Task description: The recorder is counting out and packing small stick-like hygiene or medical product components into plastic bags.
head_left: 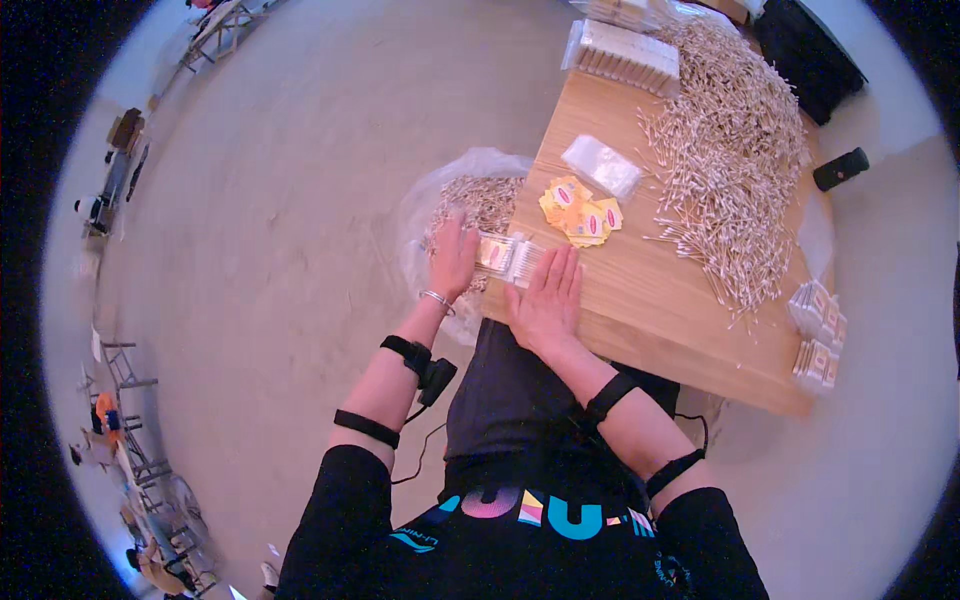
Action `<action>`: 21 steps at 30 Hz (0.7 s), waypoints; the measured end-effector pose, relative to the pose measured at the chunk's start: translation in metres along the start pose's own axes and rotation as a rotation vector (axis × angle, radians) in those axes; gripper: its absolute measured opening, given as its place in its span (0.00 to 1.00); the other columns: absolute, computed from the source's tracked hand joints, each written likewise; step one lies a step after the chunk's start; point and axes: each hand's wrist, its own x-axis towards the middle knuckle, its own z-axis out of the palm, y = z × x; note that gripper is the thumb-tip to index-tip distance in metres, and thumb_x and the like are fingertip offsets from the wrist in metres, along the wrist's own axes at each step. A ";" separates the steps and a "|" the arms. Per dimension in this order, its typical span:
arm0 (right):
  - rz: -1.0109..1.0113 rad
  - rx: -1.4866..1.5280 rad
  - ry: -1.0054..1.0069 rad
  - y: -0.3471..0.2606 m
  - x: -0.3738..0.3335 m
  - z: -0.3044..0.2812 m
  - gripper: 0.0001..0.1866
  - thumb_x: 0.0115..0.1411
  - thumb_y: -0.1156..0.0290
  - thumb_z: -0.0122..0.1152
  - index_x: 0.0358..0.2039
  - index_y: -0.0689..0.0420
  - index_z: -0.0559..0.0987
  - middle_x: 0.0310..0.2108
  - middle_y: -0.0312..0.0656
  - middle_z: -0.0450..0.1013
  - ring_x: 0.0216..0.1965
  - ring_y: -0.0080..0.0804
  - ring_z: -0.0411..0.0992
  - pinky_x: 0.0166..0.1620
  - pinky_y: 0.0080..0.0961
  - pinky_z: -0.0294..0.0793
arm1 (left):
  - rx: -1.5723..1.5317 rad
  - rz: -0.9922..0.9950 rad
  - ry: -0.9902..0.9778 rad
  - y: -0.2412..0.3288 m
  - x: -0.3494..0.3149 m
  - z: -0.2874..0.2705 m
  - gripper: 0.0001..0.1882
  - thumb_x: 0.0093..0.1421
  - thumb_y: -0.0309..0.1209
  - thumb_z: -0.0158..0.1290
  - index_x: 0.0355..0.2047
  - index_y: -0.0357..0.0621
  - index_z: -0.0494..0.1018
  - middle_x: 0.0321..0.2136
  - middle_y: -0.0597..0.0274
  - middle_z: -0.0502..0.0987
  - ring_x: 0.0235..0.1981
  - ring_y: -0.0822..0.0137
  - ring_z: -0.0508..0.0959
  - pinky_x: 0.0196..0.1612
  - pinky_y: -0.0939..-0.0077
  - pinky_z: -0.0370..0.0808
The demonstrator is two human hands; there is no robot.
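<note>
**Inspector:** State the position of the swab pack.

**Observer:** The labelled swab pack is at the left edge of the wooden table, near its near-left corner. The pack's left end reaches past that edge, above a translucent bag of loose swabs. White swabs show at its right end; whether they belong to the same pack, I cannot tell.

**Inspector:** Condition of the grip?

**Observer:** The left hand is beyond the edge, beside the pack's left end, fingers extended. Whether it pinches the pack, I cannot tell. The right hand is palm down at the corner, fingers straight and side by side, thumb spread, just right of the pack.

**Inspector:** Room around the hands?

**Observer:** On the left, beyond the bag, floor extends widely. Ahead of the right hand, yellow cards lie near the left edge, with clear plastic sleeves just past them. Rightward, a strip of wood surface runs along the near edge to stacked packs by the right corner.

**Inspector:** Farther out?

**Observer:** A large swab heap covers much of the far right side. Bundled swabs sit at the far left corner. A black cylinder stands out beyond the right edge.
</note>
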 end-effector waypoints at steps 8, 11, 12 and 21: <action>0.003 0.002 -0.024 -0.011 0.009 0.004 0.45 0.58 0.50 0.45 0.59 0.75 0.43 0.62 0.65 0.36 0.65 0.57 0.32 0.65 0.44 0.31 | -0.861 -0.331 -0.246 0.010 0.004 0.006 0.23 0.66 0.37 0.36 0.56 0.33 0.58 0.51 0.53 0.69 0.53 0.66 0.67 0.56 0.76 0.62; -0.025 0.012 -0.055 -0.013 0.008 0.003 0.45 0.58 0.50 0.46 0.59 0.75 0.43 0.62 0.65 0.36 0.65 0.57 0.32 0.65 0.44 0.31 | -0.897 -0.318 -0.249 0.009 0.002 0.005 0.23 0.66 0.36 0.36 0.56 0.33 0.58 0.51 0.53 0.69 0.52 0.67 0.68 0.55 0.77 0.62; -0.036 0.006 -0.062 -0.014 0.006 0.002 0.44 0.58 0.50 0.45 0.59 0.75 0.44 0.62 0.65 0.36 0.65 0.56 0.32 0.65 0.44 0.31 | -0.899 -0.300 -0.246 0.008 0.002 0.004 0.23 0.66 0.36 0.36 0.56 0.33 0.58 0.50 0.53 0.70 0.52 0.67 0.68 0.55 0.77 0.62; -0.092 0.016 -0.030 -0.021 0.008 0.006 0.44 0.57 0.52 0.47 0.58 0.76 0.43 0.62 0.66 0.37 0.65 0.58 0.34 0.64 0.46 0.34 | -0.784 -0.212 -0.240 0.009 0.003 0.002 0.22 0.66 0.37 0.35 0.54 0.33 0.61 0.49 0.54 0.71 0.51 0.67 0.68 0.54 0.77 0.64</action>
